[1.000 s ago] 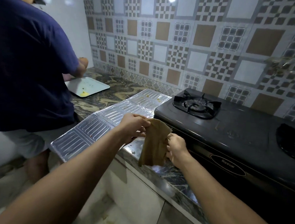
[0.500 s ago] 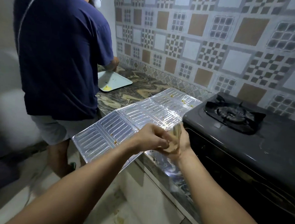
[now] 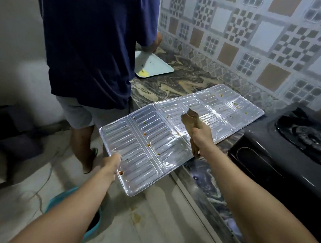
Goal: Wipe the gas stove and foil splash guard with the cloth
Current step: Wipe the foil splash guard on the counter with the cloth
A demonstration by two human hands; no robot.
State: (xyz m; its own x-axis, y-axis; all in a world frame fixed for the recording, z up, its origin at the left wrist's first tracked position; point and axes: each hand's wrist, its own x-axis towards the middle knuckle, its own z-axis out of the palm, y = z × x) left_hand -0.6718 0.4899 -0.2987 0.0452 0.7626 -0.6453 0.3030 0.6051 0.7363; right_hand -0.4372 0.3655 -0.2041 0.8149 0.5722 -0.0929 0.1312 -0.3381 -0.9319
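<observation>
Left hand (image 3: 111,162) gripped near edge of ribbed silver foil splash guard (image 3: 155,139); right hand (image 3: 201,137) clutched bunched brown cloth (image 3: 190,118) above it. Marbled tabletop (image 3: 176,85), patterned wall tiles (image 3: 251,42).

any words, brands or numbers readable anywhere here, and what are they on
None can be read.
Gas stove: an oval badge outline on the front panel, its lettering too blurred and dark to read.
Foil splash guard: only pressed ridges and food spots, no text.
Cloth, white tray and wall tiles: no text visible.

Shiny ribbed foil splash guard (image 3: 155,139), matt brown cloth (image 3: 191,119), glossy black stove (image 3: 275,163).
</observation>
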